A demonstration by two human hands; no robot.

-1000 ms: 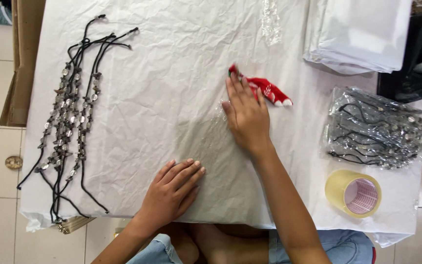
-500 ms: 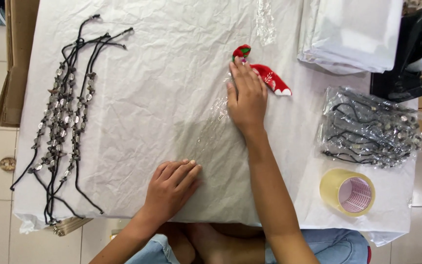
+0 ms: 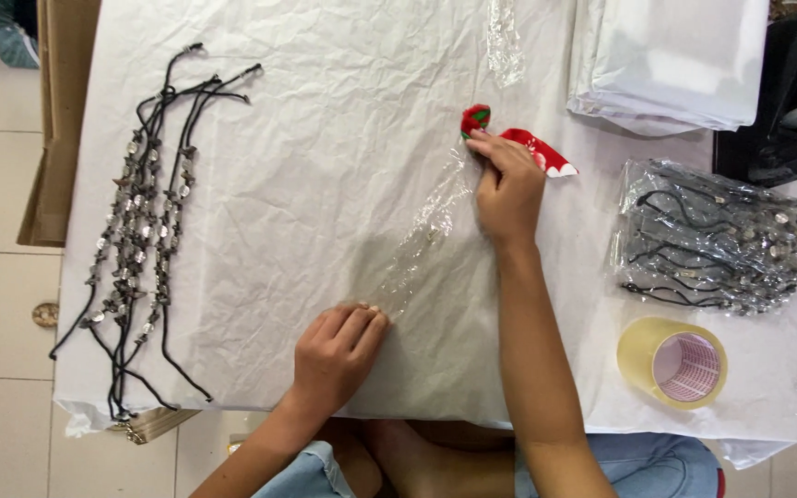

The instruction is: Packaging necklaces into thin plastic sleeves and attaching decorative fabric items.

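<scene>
Right hand (image 3: pixel 509 189): lies flat, palm down, on the upper end of a clear plastic sleeve (image 3: pixel 431 231); the fingertips touch a red, green and white header card (image 3: pixel 518 148) at that end. The grip is not a closed pinch; the fingers press down, held close together.
Left hand (image 3: pixel 334 355): rests palm down at the lower end of the same sleeve, fingers together and pressing flat; nothing is clasped in it.
Clear plastic sleeve: stretches slantwise between the two hands, from the left fingertips up to the right palm, lying flat on the white crinkled paper (image 3: pixel 325 138) that covers the desk.
Header card: pokes out just beyond the right fingertips, partly under them.
Beaded cords (image 3: pixel 140 240): a loose bundle of black strings with silvery beads, well apart, outward of the left hand.
Bagged cords (image 3: pixel 712 235): a pile in clear bags, outward of the right forearm.
Tape roll (image 3: pixel 675 364): yellowish, near the right elbow side, below the bagged pile.
Folded white sheets (image 3: pixel 666 60): beyond the right hand, at the far corner.
</scene>
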